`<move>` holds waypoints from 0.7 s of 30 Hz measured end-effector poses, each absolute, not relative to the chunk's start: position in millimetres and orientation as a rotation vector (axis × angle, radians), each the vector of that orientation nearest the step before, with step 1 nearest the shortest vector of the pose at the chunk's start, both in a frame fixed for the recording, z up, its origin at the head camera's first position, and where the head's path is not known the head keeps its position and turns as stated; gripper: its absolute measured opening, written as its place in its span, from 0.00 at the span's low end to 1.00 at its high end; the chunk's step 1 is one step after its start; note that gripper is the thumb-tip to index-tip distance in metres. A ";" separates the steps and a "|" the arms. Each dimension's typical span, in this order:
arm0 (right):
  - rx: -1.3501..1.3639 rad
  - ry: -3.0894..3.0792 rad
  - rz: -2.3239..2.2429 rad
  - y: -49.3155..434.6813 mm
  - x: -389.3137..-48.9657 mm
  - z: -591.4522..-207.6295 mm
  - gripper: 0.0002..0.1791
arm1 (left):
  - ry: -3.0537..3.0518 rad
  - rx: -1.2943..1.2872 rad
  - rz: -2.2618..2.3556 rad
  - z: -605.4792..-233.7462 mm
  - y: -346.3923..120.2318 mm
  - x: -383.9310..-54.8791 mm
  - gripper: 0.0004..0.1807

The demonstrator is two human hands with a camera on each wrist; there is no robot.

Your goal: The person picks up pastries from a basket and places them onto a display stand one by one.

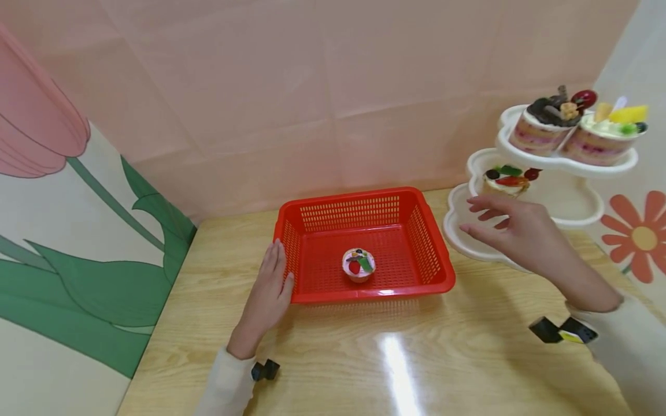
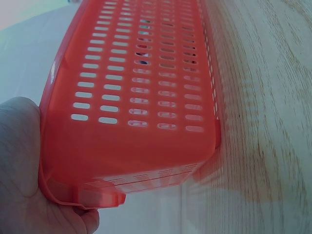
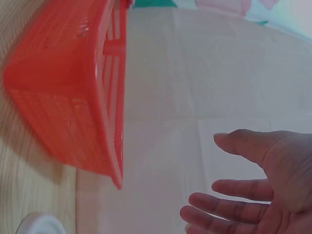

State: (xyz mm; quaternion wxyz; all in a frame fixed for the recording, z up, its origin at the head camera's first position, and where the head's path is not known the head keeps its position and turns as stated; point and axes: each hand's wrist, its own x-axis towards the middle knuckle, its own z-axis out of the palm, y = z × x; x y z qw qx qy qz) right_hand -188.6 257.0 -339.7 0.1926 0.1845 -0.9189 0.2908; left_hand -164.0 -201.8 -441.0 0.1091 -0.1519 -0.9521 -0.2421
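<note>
My left hand (image 1: 270,277) grips the left rim of a red plastic basket (image 1: 359,296), its thumb over the rim near the front corner. In the left wrist view, a fingertip (image 2: 91,220) shows beneath the basket's projecting lip. Inside the basket sits one small dessert cup (image 1: 358,266) topped with fruit. Off to the right, my right hand (image 1: 520,231) hovers in front of a white tiered stand (image 1: 567,216), thumb and fingers apart and holding nothing. A fruit-topped dessert cup (image 1: 504,180) on the middle tier is just behind that hand, partly hidden.
Two larger dessert cups stand on the top tier: one with chocolate topping (image 1: 543,127), one with yellow fruit (image 1: 603,138). Everything rests on a wooden table (image 1: 333,358). A pink backdrop (image 1: 322,104) rises behind, with flower-printed panels at both sides.
</note>
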 end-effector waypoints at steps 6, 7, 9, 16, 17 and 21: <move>0.642 -2.639 0.857 241.3 -191.8 -334.1 0.23 | -2.811 -0.444 -0.702 -442.2 -202.2 -164.8 0.35; 0.666 -2.646 0.868 238.5 -192.5 -333.5 0.23 | -2.815 -0.443 -0.699 -442.2 -202.2 -164.8 0.35; 0.701 -2.662 0.890 232.0 -194.3 -333.4 0.23 | -2.820 -0.438 -0.699 -442.0 -202.4 -164.9 0.35; 0.783 -2.766 0.885 208.7 -199.5 -340.8 0.27 | -2.815 -0.436 -0.709 -440.1 -202.0 -164.7 0.35; 0.794 -2.776 0.876 206.3 -200.1 -342.4 0.27 | -2.812 -0.440 -0.707 -440.2 -201.9 -164.8 0.35; 0.811 -2.821 0.885 196.0 -204.0 -347.0 0.29 | -2.809 -0.442 -0.711 -439.5 -202.0 -164.7 0.35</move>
